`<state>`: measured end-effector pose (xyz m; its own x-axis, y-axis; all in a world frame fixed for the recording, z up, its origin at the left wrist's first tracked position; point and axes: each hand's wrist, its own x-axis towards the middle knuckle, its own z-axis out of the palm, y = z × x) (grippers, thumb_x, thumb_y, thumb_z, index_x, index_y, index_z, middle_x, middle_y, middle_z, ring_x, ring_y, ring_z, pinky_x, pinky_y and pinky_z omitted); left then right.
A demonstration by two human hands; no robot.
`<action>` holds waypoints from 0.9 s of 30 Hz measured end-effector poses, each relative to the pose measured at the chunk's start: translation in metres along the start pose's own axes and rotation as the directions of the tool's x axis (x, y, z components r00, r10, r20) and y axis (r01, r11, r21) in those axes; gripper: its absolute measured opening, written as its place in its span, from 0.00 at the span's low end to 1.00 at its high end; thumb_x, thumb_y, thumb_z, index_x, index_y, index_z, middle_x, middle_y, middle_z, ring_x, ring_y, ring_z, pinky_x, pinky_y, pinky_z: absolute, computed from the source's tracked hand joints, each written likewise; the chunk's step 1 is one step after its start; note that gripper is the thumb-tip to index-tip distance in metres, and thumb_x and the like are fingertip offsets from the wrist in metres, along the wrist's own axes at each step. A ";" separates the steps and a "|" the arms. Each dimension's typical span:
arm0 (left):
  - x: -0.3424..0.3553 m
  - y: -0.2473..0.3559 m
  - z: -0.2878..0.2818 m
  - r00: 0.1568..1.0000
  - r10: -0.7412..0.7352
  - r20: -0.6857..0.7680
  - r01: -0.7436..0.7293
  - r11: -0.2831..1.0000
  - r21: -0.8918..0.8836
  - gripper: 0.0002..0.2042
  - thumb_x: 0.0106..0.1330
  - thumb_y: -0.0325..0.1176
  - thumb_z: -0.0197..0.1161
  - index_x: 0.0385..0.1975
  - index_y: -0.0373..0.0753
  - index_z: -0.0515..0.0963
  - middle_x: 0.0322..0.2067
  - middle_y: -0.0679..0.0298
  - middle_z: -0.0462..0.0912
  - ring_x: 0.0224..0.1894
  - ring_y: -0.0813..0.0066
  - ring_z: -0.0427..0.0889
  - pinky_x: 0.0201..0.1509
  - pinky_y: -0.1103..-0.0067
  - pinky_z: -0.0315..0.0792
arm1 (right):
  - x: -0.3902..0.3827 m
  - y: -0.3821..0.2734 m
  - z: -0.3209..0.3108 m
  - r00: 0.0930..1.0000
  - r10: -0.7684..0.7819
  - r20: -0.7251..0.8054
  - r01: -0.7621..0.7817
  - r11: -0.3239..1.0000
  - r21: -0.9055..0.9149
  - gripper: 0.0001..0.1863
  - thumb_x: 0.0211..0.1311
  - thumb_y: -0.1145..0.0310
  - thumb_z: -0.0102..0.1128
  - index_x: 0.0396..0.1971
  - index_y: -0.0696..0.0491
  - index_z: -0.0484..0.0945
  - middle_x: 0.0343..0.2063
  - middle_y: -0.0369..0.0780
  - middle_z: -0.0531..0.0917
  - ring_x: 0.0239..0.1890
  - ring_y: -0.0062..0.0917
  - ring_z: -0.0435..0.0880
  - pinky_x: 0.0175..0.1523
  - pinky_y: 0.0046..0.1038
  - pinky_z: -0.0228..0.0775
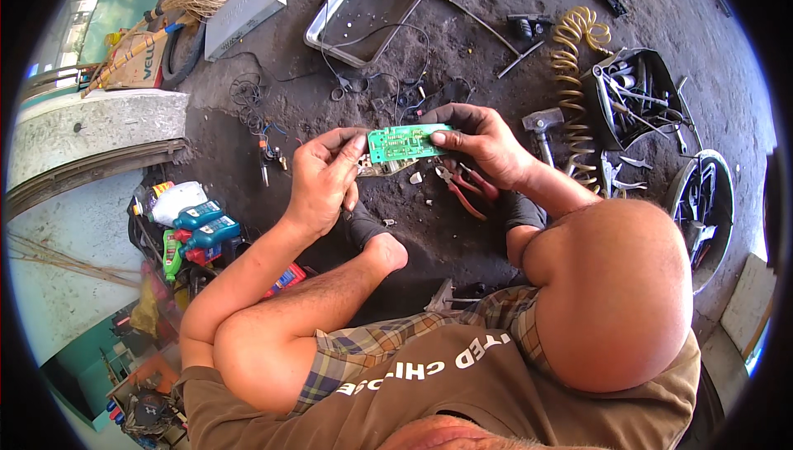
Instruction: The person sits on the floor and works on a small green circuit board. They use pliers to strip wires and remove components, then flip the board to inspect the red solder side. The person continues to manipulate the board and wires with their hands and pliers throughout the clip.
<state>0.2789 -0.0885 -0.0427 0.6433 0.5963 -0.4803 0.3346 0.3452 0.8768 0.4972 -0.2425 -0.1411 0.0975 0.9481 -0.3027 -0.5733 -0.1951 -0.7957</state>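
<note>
A green circuit board [402, 143] is held level between both hands, above the dark ground. My left hand [325, 173] pinches its left end with thumb and fingers. My right hand [487, 140] grips the other end, the thumb lying on top and the fingers mostly hidden behind. Beneath the board's lower edge shows part of a pale, thin piece [388, 168]; whether it is joined to the board I cannot tell. Just below my right hand, red-handled cutting pliers [464, 189] lie on the ground. Thin dark wires [388, 90] are tangled beyond the board.
A metal tray [311, 37] with small bits lies ahead. To the right are a hammer [543, 123], a coiled yellow hose [570, 49] and tool-filled containers [601, 115]. Several bottles [202, 223] stand at left, near a concrete ledge [116, 132]. A long box [248, 10] lies far left.
</note>
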 end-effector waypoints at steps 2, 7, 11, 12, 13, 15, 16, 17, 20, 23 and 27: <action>0.000 -0.002 -0.003 1.000 -0.025 -0.003 0.025 0.998 -0.051 0.10 0.81 0.33 0.64 0.49 0.30 0.82 0.23 0.73 0.76 0.13 0.92 0.61 0.13 0.85 0.62 | 0.000 0.000 0.000 0.999 -0.031 -0.004 0.031 0.999 -0.020 0.18 0.75 0.67 0.69 0.58 0.61 0.82 0.47 0.37 0.89 0.49 0.18 0.86 0.58 0.26 0.80; 0.003 -0.002 0.001 1.000 -0.001 -0.031 0.002 0.999 0.033 0.11 0.78 0.33 0.67 0.48 0.30 0.82 0.21 0.75 0.74 0.13 0.92 0.60 0.13 0.85 0.60 | 0.000 -0.001 0.001 0.997 -0.082 -0.010 0.082 0.996 -0.024 0.19 0.76 0.68 0.68 0.60 0.60 0.82 0.49 0.38 0.89 0.50 0.18 0.86 0.60 0.26 0.79; 0.001 -0.003 -0.003 0.999 0.007 -0.035 -0.006 1.000 0.016 0.10 0.78 0.32 0.68 0.48 0.31 0.83 0.22 0.74 0.75 0.13 0.92 0.60 0.13 0.85 0.60 | -0.001 -0.005 0.001 0.999 -0.028 0.016 0.027 0.998 0.065 0.19 0.76 0.70 0.66 0.62 0.60 0.80 0.50 0.38 0.88 0.50 0.20 0.87 0.60 0.27 0.80; 0.001 -0.003 -0.004 0.999 0.014 -0.040 -0.014 1.000 0.014 0.10 0.78 0.32 0.68 0.48 0.31 0.83 0.22 0.74 0.76 0.13 0.92 0.60 0.13 0.85 0.60 | -0.001 -0.004 0.000 1.000 -0.018 0.021 0.016 0.995 0.100 0.19 0.77 0.71 0.65 0.63 0.60 0.80 0.50 0.39 0.88 0.50 0.21 0.87 0.60 0.28 0.80; 0.001 -0.003 -0.004 0.999 0.022 -0.045 -0.022 1.000 0.012 0.10 0.77 0.32 0.68 0.48 0.31 0.83 0.23 0.74 0.76 0.13 0.92 0.60 0.13 0.85 0.60 | -0.001 -0.003 -0.002 1.000 -0.009 0.027 0.006 0.991 0.135 0.19 0.77 0.71 0.64 0.63 0.59 0.79 0.50 0.39 0.88 0.50 0.21 0.87 0.60 0.28 0.81; 0.001 -0.003 -0.002 0.999 0.037 -0.041 -0.037 0.999 -0.016 0.11 0.76 0.32 0.70 0.47 0.29 0.83 0.24 0.72 0.77 0.15 0.90 0.65 0.14 0.85 0.61 | -0.001 -0.002 -0.004 0.999 -0.037 0.028 0.034 0.994 0.107 0.20 0.77 0.73 0.63 0.64 0.59 0.78 0.51 0.39 0.88 0.51 0.22 0.87 0.59 0.29 0.81; 0.002 -0.003 -0.002 0.998 0.044 -0.039 -0.045 0.999 -0.030 0.12 0.76 0.33 0.71 0.46 0.28 0.84 0.24 0.71 0.78 0.16 0.89 0.68 0.14 0.85 0.62 | -0.002 -0.002 -0.005 0.998 -0.051 0.028 0.048 0.995 0.093 0.20 0.77 0.73 0.63 0.65 0.59 0.78 0.52 0.39 0.88 0.52 0.23 0.87 0.59 0.29 0.82; 0.001 -0.003 -0.002 0.998 0.044 -0.048 -0.045 0.999 -0.020 0.12 0.76 0.33 0.71 0.46 0.28 0.84 0.24 0.71 0.78 0.16 0.89 0.68 0.14 0.85 0.62 | -0.002 -0.002 -0.004 0.998 -0.056 0.027 0.053 0.993 0.109 0.20 0.77 0.73 0.63 0.65 0.59 0.78 0.52 0.39 0.87 0.52 0.22 0.87 0.58 0.29 0.82; 0.001 -0.003 -0.002 0.997 0.045 -0.064 -0.045 0.999 -0.004 0.11 0.76 0.32 0.71 0.46 0.28 0.84 0.25 0.71 0.78 0.17 0.90 0.68 0.14 0.86 0.63 | -0.002 -0.004 0.000 0.997 -0.071 0.024 0.067 0.987 0.148 0.20 0.77 0.74 0.62 0.65 0.58 0.77 0.54 0.40 0.86 0.53 0.22 0.86 0.58 0.29 0.82; 0.001 -0.004 -0.003 0.997 0.050 -0.064 -0.050 0.999 -0.009 0.11 0.76 0.31 0.70 0.46 0.28 0.84 0.25 0.71 0.78 0.17 0.89 0.69 0.14 0.86 0.63 | -0.002 -0.002 -0.001 0.996 -0.083 0.026 0.078 0.984 0.161 0.19 0.77 0.74 0.62 0.64 0.59 0.77 0.54 0.40 0.86 0.54 0.23 0.86 0.58 0.29 0.83; 0.001 -0.004 -0.003 0.997 0.058 -0.056 -0.059 0.998 -0.015 0.11 0.76 0.31 0.70 0.47 0.28 0.84 0.25 0.70 0.79 0.17 0.90 0.68 0.14 0.86 0.63 | 0.000 0.003 -0.005 0.995 -0.095 0.022 0.089 0.979 0.181 0.17 0.77 0.73 0.62 0.62 0.59 0.78 0.51 0.40 0.87 0.51 0.23 0.87 0.56 0.30 0.84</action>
<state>0.2758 -0.0870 -0.0471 0.6220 0.6548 -0.4294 0.2857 0.3208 0.9030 0.4994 -0.2442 -0.1466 0.1337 0.9676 -0.2143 -0.7002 -0.0608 -0.7114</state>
